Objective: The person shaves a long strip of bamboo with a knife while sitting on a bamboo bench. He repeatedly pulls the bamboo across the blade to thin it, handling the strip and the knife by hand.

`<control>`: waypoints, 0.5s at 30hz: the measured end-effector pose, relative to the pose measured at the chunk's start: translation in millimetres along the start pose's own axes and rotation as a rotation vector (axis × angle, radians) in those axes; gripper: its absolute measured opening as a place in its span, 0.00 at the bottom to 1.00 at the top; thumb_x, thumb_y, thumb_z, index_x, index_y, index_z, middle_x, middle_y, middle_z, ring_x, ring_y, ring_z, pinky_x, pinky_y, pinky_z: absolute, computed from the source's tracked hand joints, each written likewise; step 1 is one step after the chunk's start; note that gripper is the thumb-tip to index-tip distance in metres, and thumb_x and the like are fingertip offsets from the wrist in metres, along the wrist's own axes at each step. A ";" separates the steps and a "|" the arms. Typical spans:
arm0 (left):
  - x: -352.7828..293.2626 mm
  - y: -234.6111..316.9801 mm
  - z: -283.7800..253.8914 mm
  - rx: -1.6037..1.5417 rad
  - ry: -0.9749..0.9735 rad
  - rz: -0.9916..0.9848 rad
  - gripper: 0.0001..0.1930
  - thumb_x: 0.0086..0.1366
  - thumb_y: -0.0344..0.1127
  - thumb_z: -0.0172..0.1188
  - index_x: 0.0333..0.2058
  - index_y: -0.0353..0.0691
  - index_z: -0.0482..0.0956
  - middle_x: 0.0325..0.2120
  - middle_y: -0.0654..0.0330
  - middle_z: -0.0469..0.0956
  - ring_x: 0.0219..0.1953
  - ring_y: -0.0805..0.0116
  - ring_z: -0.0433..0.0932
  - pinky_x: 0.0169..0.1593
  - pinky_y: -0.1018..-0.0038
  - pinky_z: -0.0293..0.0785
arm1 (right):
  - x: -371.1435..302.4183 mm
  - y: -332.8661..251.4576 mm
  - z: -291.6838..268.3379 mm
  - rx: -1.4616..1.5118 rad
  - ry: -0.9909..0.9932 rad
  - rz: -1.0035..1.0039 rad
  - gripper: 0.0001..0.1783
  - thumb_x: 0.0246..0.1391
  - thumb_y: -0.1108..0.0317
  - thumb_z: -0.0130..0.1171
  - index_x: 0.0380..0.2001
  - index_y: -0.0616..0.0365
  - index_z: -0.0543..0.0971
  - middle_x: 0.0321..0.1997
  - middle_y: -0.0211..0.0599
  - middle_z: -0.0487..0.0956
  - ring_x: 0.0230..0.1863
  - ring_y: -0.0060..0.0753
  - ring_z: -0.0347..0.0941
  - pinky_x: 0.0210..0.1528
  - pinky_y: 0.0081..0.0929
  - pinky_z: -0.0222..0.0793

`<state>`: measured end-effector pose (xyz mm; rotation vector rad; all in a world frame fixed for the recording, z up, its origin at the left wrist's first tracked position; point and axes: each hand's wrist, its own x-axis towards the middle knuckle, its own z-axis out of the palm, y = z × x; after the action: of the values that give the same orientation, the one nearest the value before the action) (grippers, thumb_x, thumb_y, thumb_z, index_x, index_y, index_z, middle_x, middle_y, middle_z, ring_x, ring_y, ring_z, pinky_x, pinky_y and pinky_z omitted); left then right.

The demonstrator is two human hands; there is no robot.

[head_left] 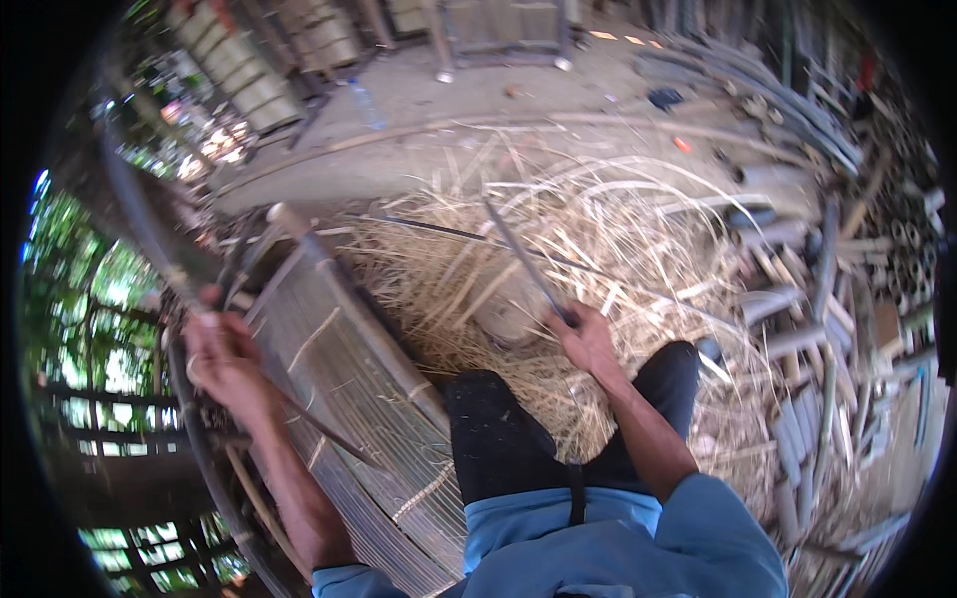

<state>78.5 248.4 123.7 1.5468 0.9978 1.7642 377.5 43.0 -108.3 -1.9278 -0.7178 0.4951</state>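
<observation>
My left hand (227,361), raised over a slatted bamboo bench, is closed round a long, slightly curved bamboo piece (140,209). Motion blurs it; its thick end points to the far left and a thin dark end reaches down across the bench. In front of my knees, my right hand (588,341) grips the dark handle of a long narrow knife (523,254), blade pointing away and a little left. Beneath the knife is a round wooden block (508,311), partly covered by pale shavings (618,239). Knife and bamboo piece are well apart.
The slatted bench (339,399) runs along my left side, edged by a thick bamboo pole (349,299). A thin dark rod (439,230) crosses the shavings. Cut bamboo lengths (797,344) pile up on the right. A clear bottle (366,105) stands far off.
</observation>
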 end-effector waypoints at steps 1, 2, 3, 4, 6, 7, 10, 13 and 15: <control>-13.4 -24.4 -14.6 -0.161 -0.056 -0.021 0.09 0.73 0.37 0.56 0.44 0.42 0.82 0.19 0.71 0.72 0.16 0.87 0.59 0.19 0.83 0.51 | -10.7 -5.4 -11.8 -0.049 -0.004 -0.010 0.20 0.55 0.54 0.65 0.38 0.63 0.82 0.30 0.46 0.82 0.30 0.41 0.78 0.38 0.37 0.73; -35.3 -24.5 -17.6 -0.111 -0.023 -0.120 0.08 0.72 0.38 0.59 0.42 0.41 0.83 0.20 0.73 0.72 0.16 0.86 0.60 0.20 0.82 0.52 | -14.5 -2.9 -22.4 -0.077 0.019 -0.041 0.18 0.55 0.56 0.66 0.39 0.61 0.83 0.29 0.45 0.82 0.30 0.40 0.78 0.38 0.37 0.73; -54.7 -34.9 -29.6 -0.105 -0.089 -0.036 0.07 0.70 0.37 0.62 0.39 0.41 0.83 0.20 0.76 0.71 0.17 0.87 0.60 0.21 0.83 0.51 | -20.7 -7.3 -23.0 -0.071 0.027 -0.074 0.16 0.54 0.59 0.66 0.38 0.61 0.83 0.27 0.44 0.81 0.29 0.38 0.76 0.37 0.36 0.73; -77.8 -39.7 -32.5 -0.023 -0.131 -0.119 0.08 0.70 0.36 0.62 0.41 0.40 0.84 0.21 0.76 0.72 0.20 0.88 0.62 0.23 0.84 0.53 | -15.2 11.5 -26.9 -0.061 0.015 -0.076 0.15 0.54 0.60 0.66 0.38 0.62 0.82 0.26 0.42 0.80 0.27 0.35 0.74 0.35 0.34 0.72; -113.5 -40.0 -46.6 0.032 -0.209 -0.242 0.09 0.70 0.33 0.63 0.46 0.38 0.84 0.24 0.75 0.75 0.24 0.88 0.65 0.26 0.85 0.57 | -24.9 -5.7 -26.3 -0.003 0.023 -0.121 0.18 0.59 0.55 0.64 0.34 0.61 0.80 0.20 0.36 0.75 0.24 0.29 0.69 0.30 0.32 0.66; -127.1 -37.0 -57.3 0.000 -0.251 -0.279 0.10 0.70 0.32 0.63 0.47 0.37 0.84 0.26 0.74 0.77 0.25 0.88 0.66 0.27 0.85 0.58 | -38.3 -34.7 -27.0 -0.009 -0.009 -0.116 0.20 0.61 0.52 0.63 0.34 0.61 0.79 0.20 0.35 0.74 0.23 0.28 0.67 0.29 0.32 0.65; -161.2 -29.3 -70.6 -0.081 -0.329 -0.474 0.13 0.69 0.28 0.62 0.51 0.36 0.83 0.28 0.73 0.77 0.28 0.88 0.67 0.30 0.85 0.61 | -49.6 -65.3 -24.0 -0.090 -0.055 -0.191 0.26 0.64 0.44 0.57 0.35 0.60 0.80 0.18 0.34 0.73 0.21 0.27 0.67 0.27 0.31 0.63; -182.4 -13.1 -65.3 -0.146 -0.414 -0.545 0.15 0.69 0.26 0.61 0.54 0.35 0.81 0.29 0.72 0.78 0.29 0.88 0.67 0.31 0.86 0.62 | -58.2 -91.7 -18.2 -0.216 -0.145 -0.301 0.34 0.63 0.36 0.53 0.36 0.61 0.81 0.17 0.37 0.75 0.20 0.31 0.72 0.26 0.37 0.69; -191.6 -13.5 -65.1 -0.159 -0.442 -0.566 0.15 0.70 0.25 0.60 0.54 0.35 0.81 0.31 0.71 0.78 0.30 0.88 0.68 0.32 0.86 0.63 | -70.5 -113.9 -8.6 -0.295 -0.237 -0.322 0.34 0.62 0.35 0.54 0.35 0.61 0.81 0.16 0.39 0.76 0.19 0.36 0.74 0.26 0.40 0.71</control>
<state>43.5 88.3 4.1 1.3041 0.9242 1.0295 299.8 29.3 0.2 -1.9880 -1.2916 0.4373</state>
